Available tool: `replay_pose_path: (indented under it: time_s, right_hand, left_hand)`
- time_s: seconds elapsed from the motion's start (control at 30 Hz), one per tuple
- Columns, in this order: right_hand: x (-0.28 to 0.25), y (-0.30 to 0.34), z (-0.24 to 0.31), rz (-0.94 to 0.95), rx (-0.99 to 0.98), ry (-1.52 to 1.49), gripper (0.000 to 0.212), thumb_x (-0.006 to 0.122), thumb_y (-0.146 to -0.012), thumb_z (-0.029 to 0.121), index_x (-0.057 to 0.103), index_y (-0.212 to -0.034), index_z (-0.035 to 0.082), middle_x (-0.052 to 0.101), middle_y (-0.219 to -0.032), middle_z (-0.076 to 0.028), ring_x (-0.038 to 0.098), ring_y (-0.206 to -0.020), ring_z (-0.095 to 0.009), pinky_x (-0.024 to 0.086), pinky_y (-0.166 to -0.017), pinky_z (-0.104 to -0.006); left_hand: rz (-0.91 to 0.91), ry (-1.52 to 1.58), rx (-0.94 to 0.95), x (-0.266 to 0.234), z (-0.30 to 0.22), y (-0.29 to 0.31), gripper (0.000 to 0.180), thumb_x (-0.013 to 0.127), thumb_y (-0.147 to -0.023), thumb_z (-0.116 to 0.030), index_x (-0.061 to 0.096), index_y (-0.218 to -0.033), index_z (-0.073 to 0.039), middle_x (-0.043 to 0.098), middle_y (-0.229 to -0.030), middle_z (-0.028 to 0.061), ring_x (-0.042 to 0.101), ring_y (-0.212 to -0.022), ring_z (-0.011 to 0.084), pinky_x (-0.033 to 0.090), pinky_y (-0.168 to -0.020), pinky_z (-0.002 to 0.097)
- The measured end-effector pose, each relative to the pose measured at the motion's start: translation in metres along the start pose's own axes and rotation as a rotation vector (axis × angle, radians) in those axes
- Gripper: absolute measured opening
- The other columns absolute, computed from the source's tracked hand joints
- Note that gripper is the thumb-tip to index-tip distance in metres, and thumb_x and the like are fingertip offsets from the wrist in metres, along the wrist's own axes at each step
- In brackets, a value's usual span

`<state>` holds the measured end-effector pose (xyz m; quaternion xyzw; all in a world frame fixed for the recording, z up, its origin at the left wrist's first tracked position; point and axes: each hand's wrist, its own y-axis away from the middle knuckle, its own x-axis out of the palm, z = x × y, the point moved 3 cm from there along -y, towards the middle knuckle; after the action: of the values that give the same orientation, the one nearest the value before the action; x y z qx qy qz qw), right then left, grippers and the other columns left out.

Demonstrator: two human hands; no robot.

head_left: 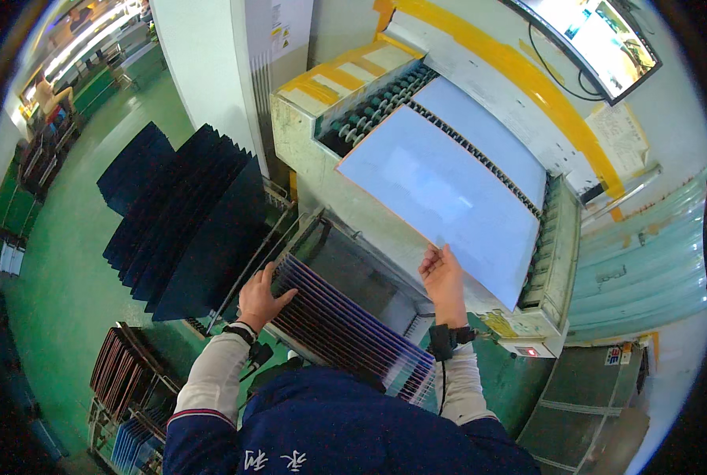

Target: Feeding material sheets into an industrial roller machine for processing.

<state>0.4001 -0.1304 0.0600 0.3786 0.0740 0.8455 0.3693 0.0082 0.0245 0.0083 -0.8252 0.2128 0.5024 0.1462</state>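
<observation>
My right hand (444, 283) pinches the near edge of a large pale blue-white panel (425, 178) with a thin orange rim. That panel lies tilted across the roller bed (381, 107) of a conveyor machine. A second pale panel (488, 127) is on the rollers behind it. My left hand (263, 299) has its thumb and fingers spread at the left end of a row of upright thin boards (345, 324), held in a rack in front of me. Whether its fingertips touch the endmost board, I cannot tell.
Left of the rack stands a large fanned stack of dark panels (187, 222). Lower left is a cart of brownish boards (124, 372). A white pillar (203, 63) rises behind. A screen (607, 47) hangs upper right, above translucent sheeting (646, 269). Another person (51, 99) is far left.
</observation>
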Motion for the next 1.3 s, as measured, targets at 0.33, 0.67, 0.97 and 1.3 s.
replay_pose_path:
  time_s: [0.33,0.67,0.97,1.3]
  right_hand:
    - [-0.009,0.000,-0.031,0.104,0.063,0.290,0.045,0.065,-0.100,0.047,0.070,-0.108,0.003,0.069,-0.094,-0.007,0.065,-0.086,-0.019,0.053,-0.080,-0.0351]
    - [-0.061,0.032,-0.136,0.325,0.147,1.543,0.054,0.069,-0.096,0.047,0.073,-0.120,-0.001,0.075,-0.114,-0.018,0.071,-0.105,-0.028,0.053,-0.095,-0.0389]
    - [-0.056,0.043,-0.141,0.234,-0.005,1.466,0.051,0.070,-0.095,0.048,0.076,-0.109,-0.001,0.077,-0.100,-0.016,0.072,-0.094,-0.025,0.053,-0.088,-0.0360]
    - [-0.056,0.041,-0.140,0.266,-0.051,1.424,0.042,0.077,-0.089,0.041,0.078,-0.101,0.000,0.078,-0.092,-0.014,0.072,-0.085,-0.021,0.053,-0.080,-0.0352]
  left_hand:
    - [0.071,0.021,-0.042,-0.003,-0.001,-0.002,0.091,0.077,-0.084,-0.059,0.046,-0.149,-0.004,0.066,-0.129,0.0223,0.065,-0.113,0.0406,0.053,-0.095,0.0480]
    - [0.039,-0.022,-0.021,0.006,0.009,0.000,0.091,0.076,-0.082,-0.061,0.047,-0.147,-0.005,0.068,-0.118,0.0175,0.066,-0.109,0.0354,0.054,-0.093,0.0459]
    - [0.121,0.021,-0.069,-0.002,0.006,0.001,0.093,0.074,-0.084,-0.063,0.043,-0.151,-0.008,0.066,-0.126,0.0203,0.063,-0.115,0.0391,0.052,-0.098,0.0476]
    - [0.040,0.016,-0.033,0.004,0.010,0.003,0.089,0.075,-0.083,-0.061,0.045,-0.149,-0.010,0.068,-0.120,0.0190,0.066,-0.110,0.0377,0.054,-0.093,0.0467]
